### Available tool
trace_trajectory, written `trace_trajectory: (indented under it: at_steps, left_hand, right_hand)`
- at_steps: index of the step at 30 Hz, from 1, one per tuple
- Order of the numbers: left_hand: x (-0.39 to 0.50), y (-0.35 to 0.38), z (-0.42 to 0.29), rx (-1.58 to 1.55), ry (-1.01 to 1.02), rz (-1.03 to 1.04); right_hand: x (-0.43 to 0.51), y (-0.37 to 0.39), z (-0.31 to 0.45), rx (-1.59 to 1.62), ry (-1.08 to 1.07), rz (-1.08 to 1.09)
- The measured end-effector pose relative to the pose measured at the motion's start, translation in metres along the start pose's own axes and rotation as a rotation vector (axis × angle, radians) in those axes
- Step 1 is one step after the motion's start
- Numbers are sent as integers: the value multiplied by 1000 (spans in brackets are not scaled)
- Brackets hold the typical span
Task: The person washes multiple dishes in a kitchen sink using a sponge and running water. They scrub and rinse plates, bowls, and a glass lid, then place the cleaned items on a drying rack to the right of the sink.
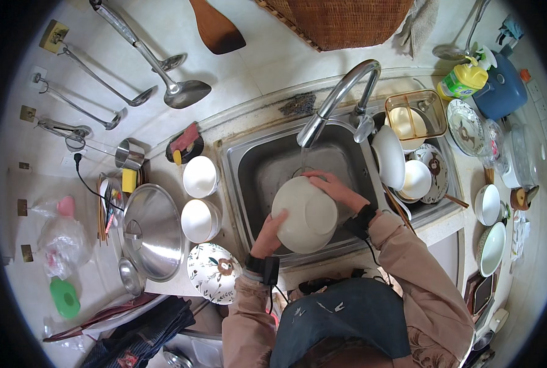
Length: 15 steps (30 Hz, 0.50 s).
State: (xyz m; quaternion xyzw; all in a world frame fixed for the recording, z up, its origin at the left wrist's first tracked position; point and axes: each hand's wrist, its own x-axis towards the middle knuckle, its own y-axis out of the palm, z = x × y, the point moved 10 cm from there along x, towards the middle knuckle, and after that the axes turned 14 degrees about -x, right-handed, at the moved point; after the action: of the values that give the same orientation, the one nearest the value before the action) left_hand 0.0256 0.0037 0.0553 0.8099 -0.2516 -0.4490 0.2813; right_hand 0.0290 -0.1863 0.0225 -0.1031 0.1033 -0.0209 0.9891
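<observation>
Both my hands hold a large white ceramic bowl, its base turned up, over the left sink basin. My left hand grips its lower left side, the thumb on the outer wall. My right hand is on its upper right rim. Water runs from the chrome faucet just beyond the bowl. In the right basin stand stacked dishes: a white bowl, a small bowl, a patterned plate and an amber glass container on top. Chopsticks lean beside them.
Left of the sink are two stacks of white bowls, a patterned plate and a large steel lid. Ladles and a steel spatula hang on the wall. On the right stand a yellow detergent bottle, more bowls and a plate.
</observation>
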Motion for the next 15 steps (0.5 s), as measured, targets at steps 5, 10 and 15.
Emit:
trace_trajectory:
  at_steps: [5,10,15]
  left_hand:
    - [1,28,-10,190,62,171]
    - [11,29,-11,344,176,123]
    - [0,23,-11,425,339,60]
  right_hand:
    - [-11,-11,42,-406,-64,-229]
    - [-33,36,100,-801,-379,-353]
    - [10,3,37,-167,78,-229]
